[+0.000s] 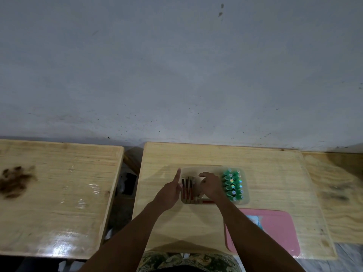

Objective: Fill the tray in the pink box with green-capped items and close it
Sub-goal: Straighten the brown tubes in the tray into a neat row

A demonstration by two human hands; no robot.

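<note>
Wooden and pale, a side table (59, 195) fills the left of the view, bearing a dark smudge (15, 181) near its left edge, and a gap separates it from the main wooden table (275, 173) in the middle. On that main table the left hand (170, 193) lies beside the left rim of a clear plastic tray (246, 199), its forefinger stretched out straight and pointing away from the person while the other fingers curl loosely; it holds nothing. Just right of it, inside the tray's left half, lie some reddish-brown flat items (187, 188), too blurred to name. The right hand (211, 185) reaches over the tray's middle, fingers bent down and bunched close together over the contents; whether they pinch anything cannot be told. Green-capped items (232, 184) stand upright in close rows in the tray's right part. Nearer the person and further right, a pink box (275, 230) lies flat on the table, apart from the tray.
</note>
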